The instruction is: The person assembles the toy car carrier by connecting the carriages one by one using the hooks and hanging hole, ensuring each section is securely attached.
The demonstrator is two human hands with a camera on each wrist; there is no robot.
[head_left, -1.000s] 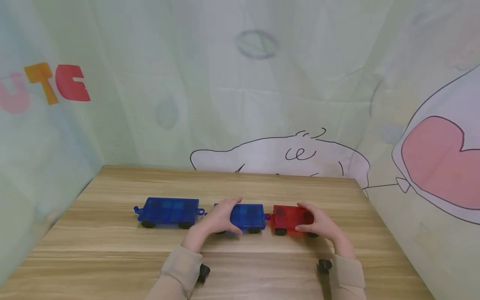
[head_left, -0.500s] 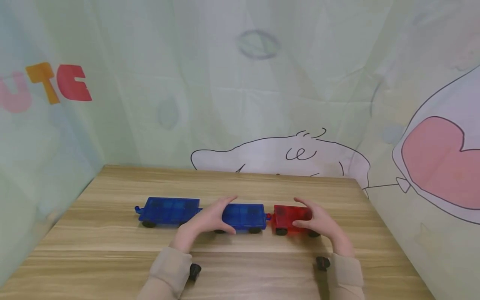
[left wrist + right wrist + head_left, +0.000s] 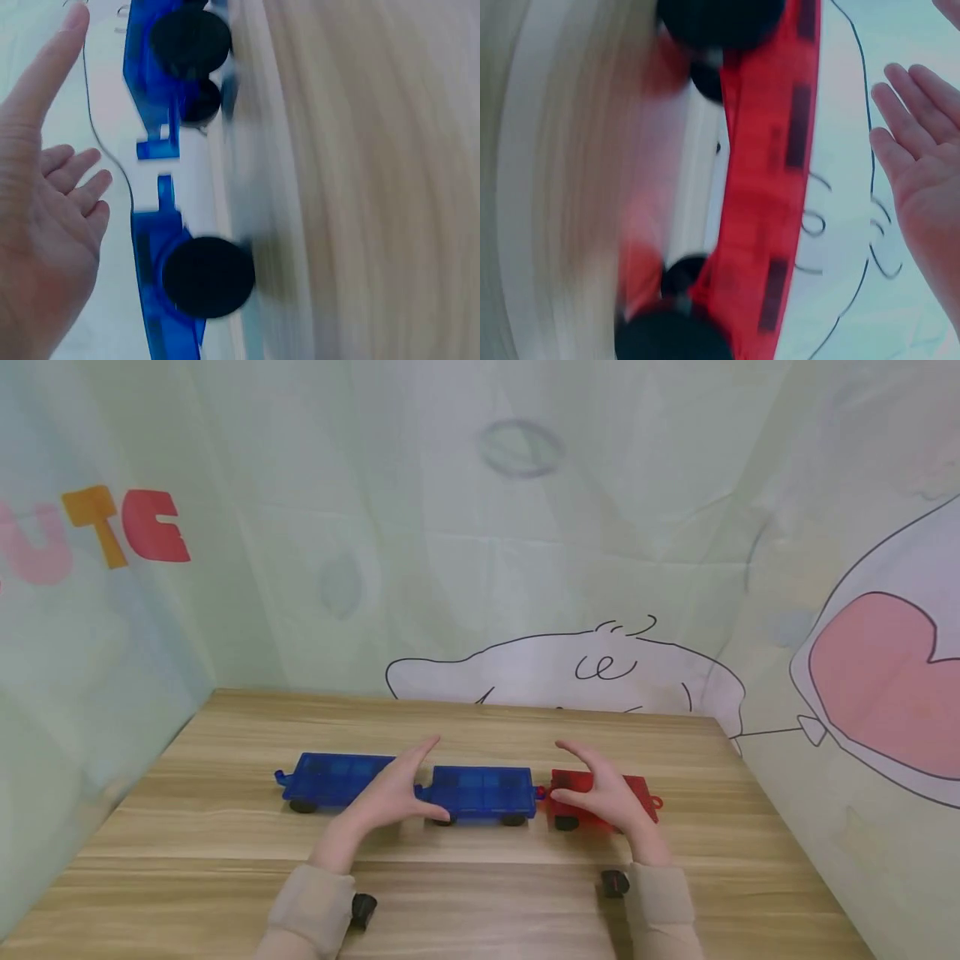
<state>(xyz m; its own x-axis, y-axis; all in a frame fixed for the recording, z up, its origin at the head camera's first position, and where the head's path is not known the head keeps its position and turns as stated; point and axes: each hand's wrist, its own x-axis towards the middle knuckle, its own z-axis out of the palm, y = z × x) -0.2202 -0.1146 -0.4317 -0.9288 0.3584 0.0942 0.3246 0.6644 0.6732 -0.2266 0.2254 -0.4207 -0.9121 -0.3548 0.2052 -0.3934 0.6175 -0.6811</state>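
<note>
Above wagons (image 3: pixel 482 789), fingers (image 3: pixel 420 753) and thumbs (image 3: pixel 433 811) wide apart

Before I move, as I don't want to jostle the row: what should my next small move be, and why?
Perhaps slide the left blue car toward the middle blue car with your left hand: the left wrist view shows their facing couplings apart, whereas the red car seems joined on. That hand, holding nothing, is close to the gap.

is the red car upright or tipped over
Upright: in the head view, the red car has its black wheels down on the wooden table.
</note>
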